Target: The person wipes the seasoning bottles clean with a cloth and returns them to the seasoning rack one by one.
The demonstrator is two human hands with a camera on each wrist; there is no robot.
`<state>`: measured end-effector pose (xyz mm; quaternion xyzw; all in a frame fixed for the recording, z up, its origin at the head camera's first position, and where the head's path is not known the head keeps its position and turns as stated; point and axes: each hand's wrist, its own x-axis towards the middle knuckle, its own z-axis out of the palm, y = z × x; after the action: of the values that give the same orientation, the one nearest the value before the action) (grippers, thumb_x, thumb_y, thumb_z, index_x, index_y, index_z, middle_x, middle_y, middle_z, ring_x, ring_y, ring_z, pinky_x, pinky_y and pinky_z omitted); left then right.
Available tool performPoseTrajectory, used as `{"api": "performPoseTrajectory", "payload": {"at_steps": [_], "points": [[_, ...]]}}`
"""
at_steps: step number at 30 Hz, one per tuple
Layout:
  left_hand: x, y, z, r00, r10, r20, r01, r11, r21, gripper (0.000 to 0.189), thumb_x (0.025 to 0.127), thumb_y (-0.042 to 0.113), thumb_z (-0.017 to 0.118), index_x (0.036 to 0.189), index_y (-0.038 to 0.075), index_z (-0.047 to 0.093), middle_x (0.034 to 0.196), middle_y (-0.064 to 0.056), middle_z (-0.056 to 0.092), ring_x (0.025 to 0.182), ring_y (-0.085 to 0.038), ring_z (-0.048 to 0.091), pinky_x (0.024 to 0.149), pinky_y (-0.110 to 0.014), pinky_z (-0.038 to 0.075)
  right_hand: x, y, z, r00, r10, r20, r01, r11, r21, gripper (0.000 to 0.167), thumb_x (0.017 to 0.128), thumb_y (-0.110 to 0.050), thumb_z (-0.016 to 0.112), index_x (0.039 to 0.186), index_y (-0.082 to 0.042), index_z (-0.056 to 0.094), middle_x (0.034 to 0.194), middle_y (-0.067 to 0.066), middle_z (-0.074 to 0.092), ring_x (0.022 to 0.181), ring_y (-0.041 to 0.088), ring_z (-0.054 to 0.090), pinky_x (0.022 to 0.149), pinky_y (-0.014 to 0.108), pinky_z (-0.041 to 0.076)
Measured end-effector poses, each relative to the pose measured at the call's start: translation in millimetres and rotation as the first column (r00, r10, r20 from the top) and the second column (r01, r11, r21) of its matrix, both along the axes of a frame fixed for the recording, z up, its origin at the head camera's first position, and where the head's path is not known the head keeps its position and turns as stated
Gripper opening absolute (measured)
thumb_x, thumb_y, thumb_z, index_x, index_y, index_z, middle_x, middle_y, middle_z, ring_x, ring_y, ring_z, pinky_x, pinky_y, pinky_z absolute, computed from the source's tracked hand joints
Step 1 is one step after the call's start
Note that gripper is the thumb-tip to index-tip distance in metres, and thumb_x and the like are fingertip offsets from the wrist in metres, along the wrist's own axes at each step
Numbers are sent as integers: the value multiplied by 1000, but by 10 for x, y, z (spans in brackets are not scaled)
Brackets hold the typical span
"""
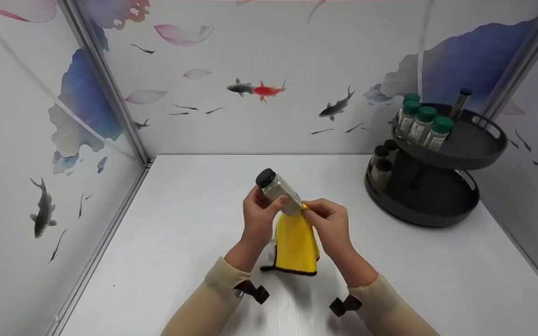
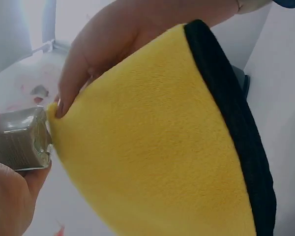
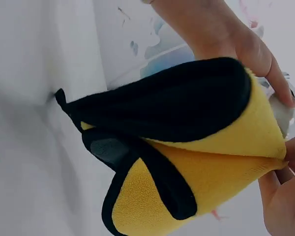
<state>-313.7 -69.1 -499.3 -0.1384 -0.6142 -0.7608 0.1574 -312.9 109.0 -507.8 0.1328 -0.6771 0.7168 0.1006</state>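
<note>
My left hand (image 1: 260,217) grips a clear, square-sided spice jar (image 1: 282,192) with a black lid, tilted with the lid up and to the left. In the left wrist view the jar's (image 2: 19,140) glass base faces the cloth. My right hand (image 1: 332,224) pinches a corner of a yellow cloth (image 1: 296,245) right at the jar's base. The cloth hangs down in folds below both hands; its black edging shows in the right wrist view, where the cloth (image 3: 221,182) covers most of the jar.
A two-tier black turntable rack (image 1: 418,219) stands at the back right of the white table (image 1: 180,210). Several green-lidded jars (image 1: 422,125) and a slim dark-capped bottle (image 1: 460,102) are on its upper tier. Black-lidded jars (image 1: 382,175) stand on the lower one. Printed walls enclose the table.
</note>
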Motion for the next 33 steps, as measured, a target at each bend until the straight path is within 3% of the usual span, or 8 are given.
{"api": "performPoseTrajectory", "payload": {"at_steps": [2,4,9,14,17,23,29,33], "points": [[10,46,-44,999,-27,-34,26,999,-25,49,95,10,79,139,0,58,132,-17,66,121,-24,67,108,-36,57,-41,-2,-38,988,53,145,-34,991,-128,11,97,1,71,103,0,80,96,10,76,81,18,70,77,27,64],[10,80,-77,996,-43,-75,38,997,-73,50,94,9,81,138,1,58,132,-17,66,121,-23,67,108,-34,56,-76,6,-58,962,92,257,-33,974,-226,11,99,1,69,103,0,79,97,9,74,84,18,71,79,28,64],[-20,106,-104,986,-40,-165,18,991,-134,49,87,2,84,130,0,59,126,-18,67,114,-20,68,105,-33,58,-132,90,-37,906,148,397,-4,940,-341,13,102,-3,67,106,-5,78,103,8,73,87,19,74,81,30,65],[-34,125,-143,971,-60,-232,16,983,-186,46,86,0,84,122,-3,57,121,-21,67,113,-20,71,100,-36,61,-181,210,19,899,146,413,27,923,-383,12,102,-4,67,107,-7,77,108,9,74,91,21,75,83,31,65],[-35,135,-189,962,-71,-263,15,978,-207,45,85,0,85,118,-2,54,119,-19,66,113,-22,70,100,-37,62,-208,231,27,892,169,420,-1,929,-371,12,103,-5,66,107,-8,77,108,8,74,92,21,75,85,32,65],[-64,113,-246,959,-28,-284,-36,975,-220,47,84,-1,85,117,0,51,120,-17,66,114,-23,70,103,-35,60,-234,207,14,869,226,440,-88,946,-313,12,105,-6,64,110,-4,74,106,7,75,89,19,75,83,30,65],[-105,0,-160,959,-33,-282,-29,977,-213,49,85,-3,85,120,-1,51,122,-19,66,115,-22,70,104,-35,59,-226,258,59,874,276,399,-191,952,-241,11,105,-7,63,109,-4,73,102,7,75,84,19,74,82,31,65],[-133,-65,-96,955,-67,-290,3,977,-214,50,82,-5,85,120,-1,52,119,-20,66,114,-19,70,103,-34,60,-211,384,128,860,324,393,-269,944,-190,11,105,-13,65,110,-7,73,102,7,76,82,18,74,81,31,65]]}}
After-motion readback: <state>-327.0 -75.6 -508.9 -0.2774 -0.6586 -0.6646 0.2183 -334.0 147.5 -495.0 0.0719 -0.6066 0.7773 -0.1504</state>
